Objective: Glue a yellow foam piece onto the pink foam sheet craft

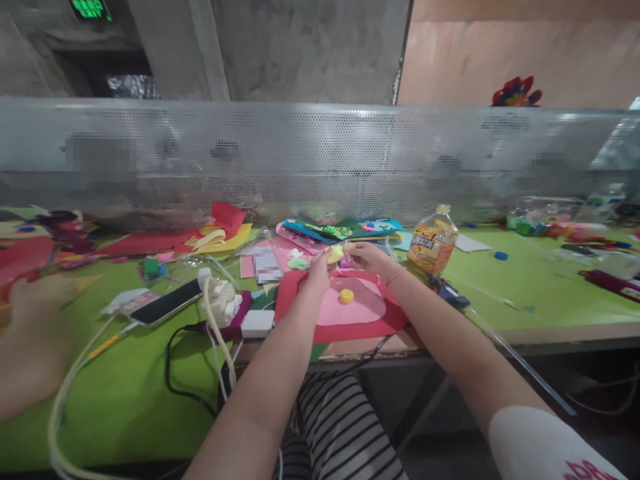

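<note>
Both hands meet over the middle of the green table (500,287). The left hand (320,267) and right hand (367,257) are each pinched onto a small yellowish piece (336,253), held just above a red sheet (300,300). It's too tiny to tell what it is, tbh. A pink oval (360,313) lies on the red sheet with a yellow round bit (346,296) on top. A juice bottle (433,240) stands just right of the hands, and a phone (167,301) lies off to the left.

Right of the bottle (433,240) the tabletop (525,287) lay mostly bare; left of it, paper scraps (225,233), phone (167,301) and cables (219,337) crowded.
</note>
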{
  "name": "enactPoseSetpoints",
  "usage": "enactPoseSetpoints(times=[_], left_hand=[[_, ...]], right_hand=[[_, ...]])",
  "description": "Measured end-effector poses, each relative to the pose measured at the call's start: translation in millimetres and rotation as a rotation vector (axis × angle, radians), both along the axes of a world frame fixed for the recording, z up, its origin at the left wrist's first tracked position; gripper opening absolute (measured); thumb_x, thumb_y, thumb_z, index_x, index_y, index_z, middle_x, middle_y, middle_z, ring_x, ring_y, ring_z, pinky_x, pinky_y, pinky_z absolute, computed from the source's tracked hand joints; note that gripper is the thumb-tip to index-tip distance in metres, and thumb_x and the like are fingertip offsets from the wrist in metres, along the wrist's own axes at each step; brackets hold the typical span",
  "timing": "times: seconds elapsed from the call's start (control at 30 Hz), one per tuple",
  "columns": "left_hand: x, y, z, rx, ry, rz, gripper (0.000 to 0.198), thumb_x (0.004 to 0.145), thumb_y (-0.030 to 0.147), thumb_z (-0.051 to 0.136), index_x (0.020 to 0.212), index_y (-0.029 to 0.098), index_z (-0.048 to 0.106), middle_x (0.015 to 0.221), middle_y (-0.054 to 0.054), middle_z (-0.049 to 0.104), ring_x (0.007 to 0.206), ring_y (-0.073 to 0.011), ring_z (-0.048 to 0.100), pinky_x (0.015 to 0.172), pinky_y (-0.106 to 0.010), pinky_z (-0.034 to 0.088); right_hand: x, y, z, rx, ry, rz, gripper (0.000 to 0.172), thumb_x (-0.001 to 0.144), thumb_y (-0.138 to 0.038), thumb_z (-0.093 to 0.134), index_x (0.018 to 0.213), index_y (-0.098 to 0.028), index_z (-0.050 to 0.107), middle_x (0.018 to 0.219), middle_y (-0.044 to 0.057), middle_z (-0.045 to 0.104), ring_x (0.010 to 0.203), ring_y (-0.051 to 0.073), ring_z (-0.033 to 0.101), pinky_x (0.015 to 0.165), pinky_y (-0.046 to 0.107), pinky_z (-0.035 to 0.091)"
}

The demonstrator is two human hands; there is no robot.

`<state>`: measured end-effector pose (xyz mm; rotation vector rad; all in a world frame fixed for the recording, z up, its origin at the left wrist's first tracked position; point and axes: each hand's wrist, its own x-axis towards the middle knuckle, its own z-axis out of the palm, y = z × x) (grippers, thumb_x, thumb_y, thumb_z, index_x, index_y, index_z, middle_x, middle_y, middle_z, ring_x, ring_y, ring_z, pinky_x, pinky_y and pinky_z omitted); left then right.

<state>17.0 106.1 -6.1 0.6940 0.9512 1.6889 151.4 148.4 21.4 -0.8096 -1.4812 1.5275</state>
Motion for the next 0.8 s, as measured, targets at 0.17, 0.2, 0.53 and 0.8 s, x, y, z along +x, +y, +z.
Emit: enactPoseSetpoints(times=[0.17,0.2,0.53,0.8], left_hand=[[-5,-5,6.8,0.064,-0.148,-0.138,0.013,0.068,0.014,0.066,0.079,0.012,0.061,0.072,-0.002,0.064,0.063,-0.0095,0.061,0.061,-0.021,0.051],[-5,-6,7.8,0.070,-0.164,-0.144,0.012,0.068,0.013,0.066,0.078,0.012,0.061,0.072,-0.002,0.064,0.063,-0.0095,0.061,0.063,-0.022,0.051],[-8,3,1.1,0.146,-0.016,0.000,0.019,0.064,0.019,0.069,0.078,0.013,0.057,0.076,-0.002,0.062,0.068,-0.0112,0.059,0.071,-0.029,0.049],[-8,-6,1.7,0.217,0.981,0.618,0.023,0.067,0.030,0.064,0.082,0.018,0.050,0.098,-0.011,0.057,0.104,-0.0238,0.049,0.090,-0.037,0.036]], right_hand=[[-6,-8,1.3,0.042,0.065,-0.004,0.041,0.049,-0.037,0.078,0.057,-0.018,0.043,0.043,-0.009,0.044,0.038,0.003,0.038,0.037,0.017,0.033],[-8,-10,1.5,0.075,0.106,-0.013,0.041,0.050,-0.038,0.078,0.058,-0.018,0.043,0.044,-0.009,0.044,0.038,0.003,0.038,0.037,0.016,0.033],[-14,-6,-7.8,0.112,0.142,-0.016,0.031,0.055,-0.036,0.076,0.074,-0.016,0.062,0.066,0.000,0.061,0.058,0.008,0.056,0.054,0.021,0.048],[-14,-1,-14.4,0.301,-0.147,-0.125,0.023,0.061,-0.036,0.067,0.062,-0.015,0.057,0.054,-0.002,0.056,0.047,0.006,0.047,0.048,0.021,0.040]])
